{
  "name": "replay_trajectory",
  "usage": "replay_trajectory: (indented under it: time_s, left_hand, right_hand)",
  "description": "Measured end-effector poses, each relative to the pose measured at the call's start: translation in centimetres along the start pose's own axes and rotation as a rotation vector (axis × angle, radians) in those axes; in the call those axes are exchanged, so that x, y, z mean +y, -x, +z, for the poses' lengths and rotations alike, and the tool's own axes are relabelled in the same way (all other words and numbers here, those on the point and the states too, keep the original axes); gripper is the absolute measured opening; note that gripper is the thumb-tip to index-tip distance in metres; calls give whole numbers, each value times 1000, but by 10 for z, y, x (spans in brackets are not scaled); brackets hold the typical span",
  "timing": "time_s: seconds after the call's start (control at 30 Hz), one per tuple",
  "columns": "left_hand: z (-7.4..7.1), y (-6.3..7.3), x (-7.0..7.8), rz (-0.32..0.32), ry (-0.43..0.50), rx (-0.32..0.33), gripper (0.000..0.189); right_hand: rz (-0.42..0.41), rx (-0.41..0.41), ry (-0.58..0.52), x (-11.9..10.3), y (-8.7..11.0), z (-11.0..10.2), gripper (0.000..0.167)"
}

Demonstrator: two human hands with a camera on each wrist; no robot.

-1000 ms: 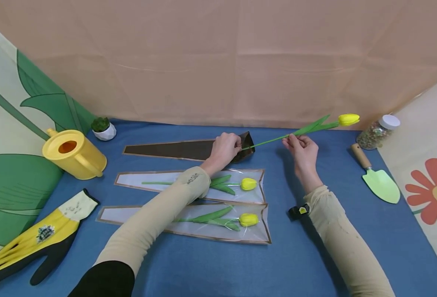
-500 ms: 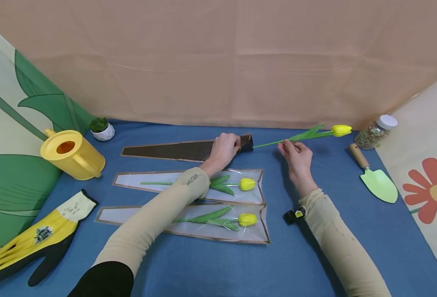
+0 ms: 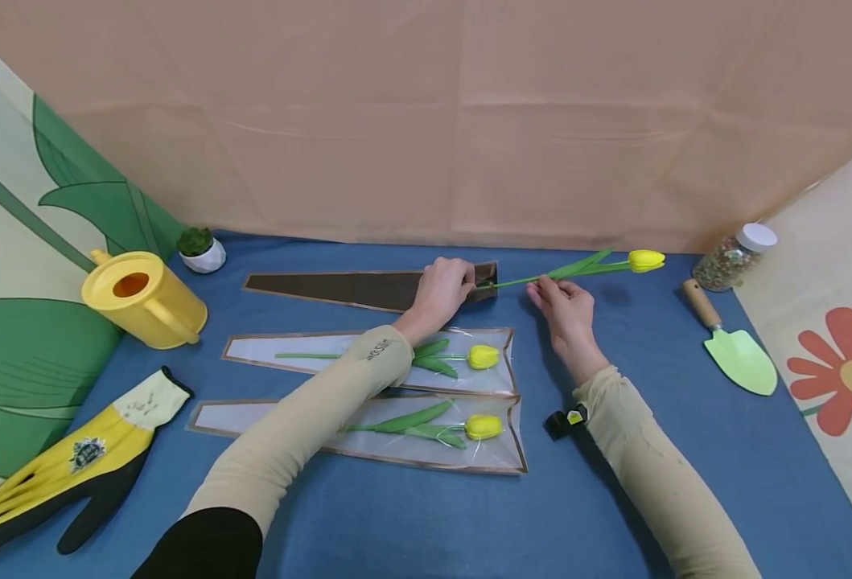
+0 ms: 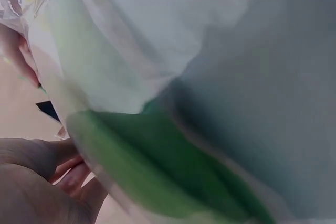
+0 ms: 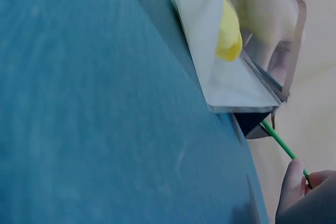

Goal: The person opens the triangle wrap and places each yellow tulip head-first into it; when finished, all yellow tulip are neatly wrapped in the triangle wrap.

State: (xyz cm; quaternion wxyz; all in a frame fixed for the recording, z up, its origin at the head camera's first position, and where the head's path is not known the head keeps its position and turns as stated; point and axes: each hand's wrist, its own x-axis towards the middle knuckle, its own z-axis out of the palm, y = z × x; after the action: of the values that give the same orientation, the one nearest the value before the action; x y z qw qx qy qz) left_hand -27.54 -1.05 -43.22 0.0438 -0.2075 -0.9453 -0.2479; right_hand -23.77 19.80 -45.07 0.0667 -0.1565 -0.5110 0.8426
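In the head view, my left hand (image 3: 440,291) pinches the upper side of a dark brown flower sleeve (image 3: 331,287) close to its wide mouth. My right hand (image 3: 569,315) holds an artificial yellow tulip (image 3: 646,260) by its stem, between thumb and fingers. The bloom points right, and the stem's lower end is inside the sleeve's mouth. Seen from the right wrist, the green stem (image 5: 282,144) runs from the thumb into the dark opening. Part of the sleeve is hidden behind my left hand.
Two clear-fronted sleeves, a middle one (image 3: 310,344) and a nearer one (image 3: 426,466), each hold a yellow tulip under my left arm. A watering can (image 3: 146,301), potted succulent (image 3: 203,252) and gardening glove (image 3: 85,458) lie left. A trowel (image 3: 740,358) and lidded jar (image 3: 733,257) are right.
My right hand has moved left and slightly down with the tulip, and the stem has slid farther into the dark sleeve. The left hand has stayed at the sleeve's mouth.
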Motion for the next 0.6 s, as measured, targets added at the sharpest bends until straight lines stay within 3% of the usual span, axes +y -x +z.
replay_trajectory:
  time_s: [0.4,0.6]
  left_hand:
    - [-1,1,6,-9,-15,22,12]
    - [-2,2,11,-2,-34,31,13]
  right_hand:
    - [87,-11,-40,10,4,12,5]
    - [103,-25,5,15,6,19,3]
